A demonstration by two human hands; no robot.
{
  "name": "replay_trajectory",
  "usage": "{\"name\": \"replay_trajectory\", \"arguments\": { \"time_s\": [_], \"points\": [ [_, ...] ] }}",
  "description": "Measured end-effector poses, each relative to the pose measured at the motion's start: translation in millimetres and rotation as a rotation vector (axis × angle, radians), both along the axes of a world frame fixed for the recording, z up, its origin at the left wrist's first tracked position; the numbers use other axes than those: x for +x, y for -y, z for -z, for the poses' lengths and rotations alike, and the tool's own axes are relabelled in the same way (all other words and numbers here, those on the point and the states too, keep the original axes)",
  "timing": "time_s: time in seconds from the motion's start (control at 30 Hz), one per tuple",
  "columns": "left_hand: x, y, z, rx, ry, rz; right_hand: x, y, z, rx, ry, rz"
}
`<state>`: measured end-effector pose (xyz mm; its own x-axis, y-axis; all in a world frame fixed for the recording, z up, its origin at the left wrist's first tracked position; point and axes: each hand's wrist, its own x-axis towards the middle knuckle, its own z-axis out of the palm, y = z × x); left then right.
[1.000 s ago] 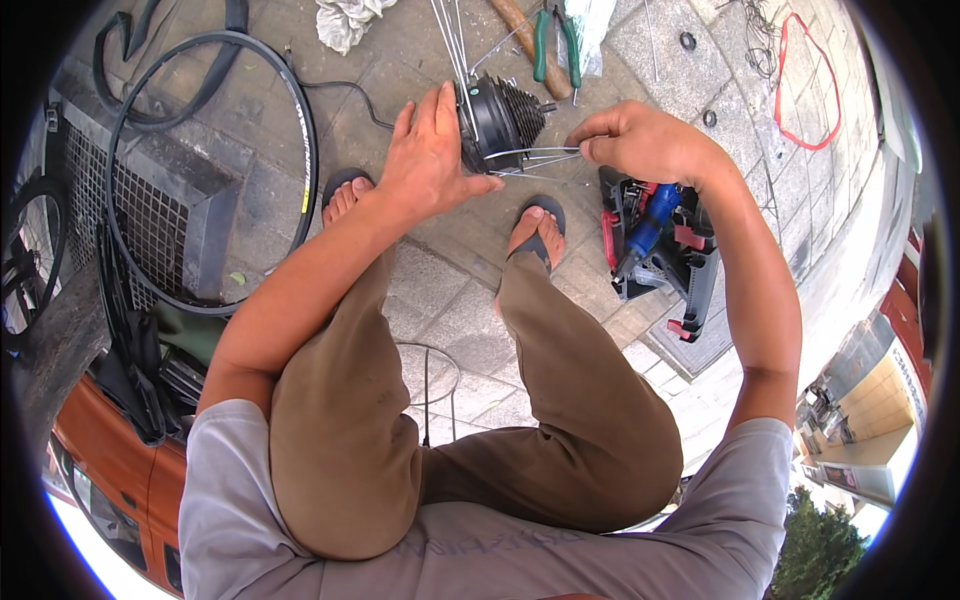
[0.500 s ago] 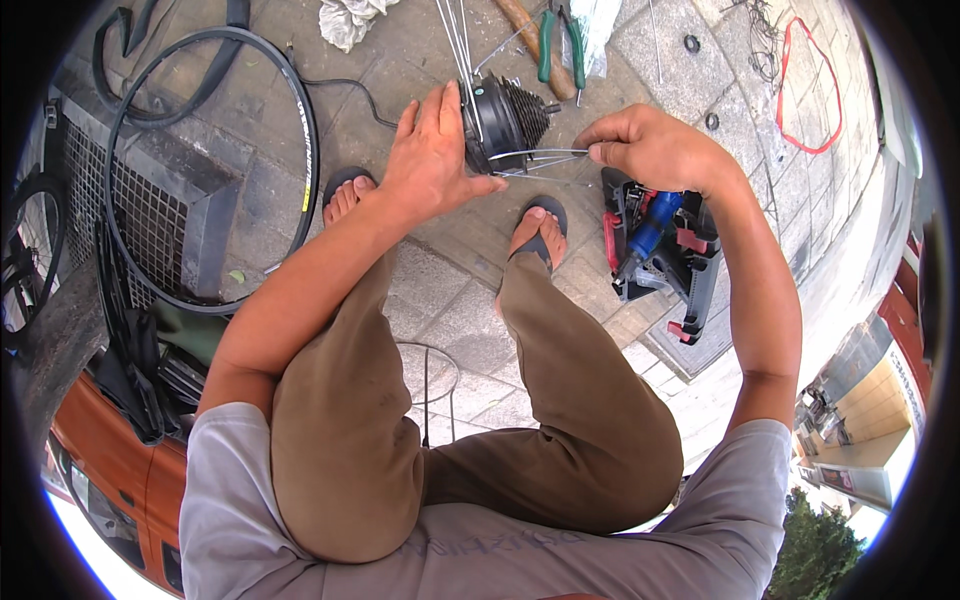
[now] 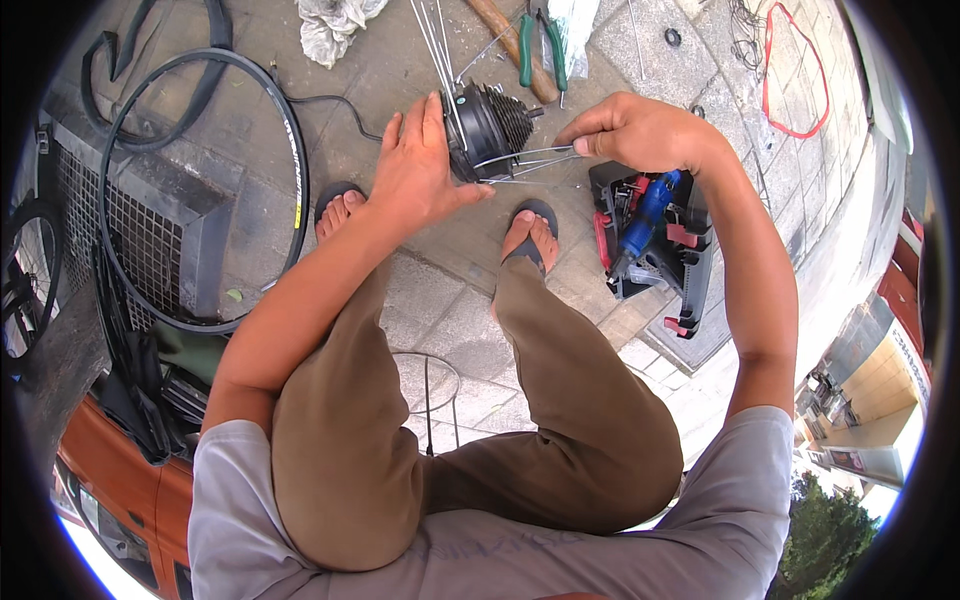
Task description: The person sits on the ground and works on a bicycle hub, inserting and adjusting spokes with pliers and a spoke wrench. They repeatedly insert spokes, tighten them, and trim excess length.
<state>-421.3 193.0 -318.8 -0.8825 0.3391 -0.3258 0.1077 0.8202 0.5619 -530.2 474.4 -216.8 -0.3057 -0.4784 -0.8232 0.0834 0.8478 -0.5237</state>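
A black wheel hub with a toothed cog stack (image 3: 485, 128) lies tilted on the pavement beyond my feet, long silver spokes (image 3: 430, 40) fanning up from it and others reaching right. My left hand (image 3: 420, 165) grips the hub's left side, fingers over it and thumb along its lower edge. My right hand (image 3: 640, 135) pinches the ends of spokes (image 3: 530, 160) at the hub's lower right. Above the hub lie green-handled pliers (image 3: 526, 55) and a wooden handle (image 3: 505, 35). Below my right hand sits an open black tool case (image 3: 695, 270) holding a blue tool (image 3: 645, 220).
At left are a wheel rim (image 3: 293, 190), a tyre (image 3: 180, 115) and a metal grate (image 3: 135, 230). A white rag (image 3: 330, 25), plastic bag (image 3: 575, 30), small black rings (image 3: 672, 38), wires and a red band (image 3: 823, 80) lie on the pavement. An orange vehicle (image 3: 120, 480) stands lower left.
The view has shifted slightly. Both hands stay on the hub and spokes, with only a very small movement of my right hand and the spokes it pinches.
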Motion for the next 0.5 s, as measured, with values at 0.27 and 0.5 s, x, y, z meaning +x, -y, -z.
{"name": "replay_trajectory", "arguments": {
  "time_s": [0.27,0.5],
  "points": [
    [1.3,-1.7,-0.5,-0.008,-0.01,0.0,23.1,-3.0,-15.6,0.051,-0.108,0.037],
    [4.8,-0.2,0.3,0.034,-0.015,-0.04,-10.4,22.7,-31.0,0.105,-0.118,-0.024]
  ]
}}
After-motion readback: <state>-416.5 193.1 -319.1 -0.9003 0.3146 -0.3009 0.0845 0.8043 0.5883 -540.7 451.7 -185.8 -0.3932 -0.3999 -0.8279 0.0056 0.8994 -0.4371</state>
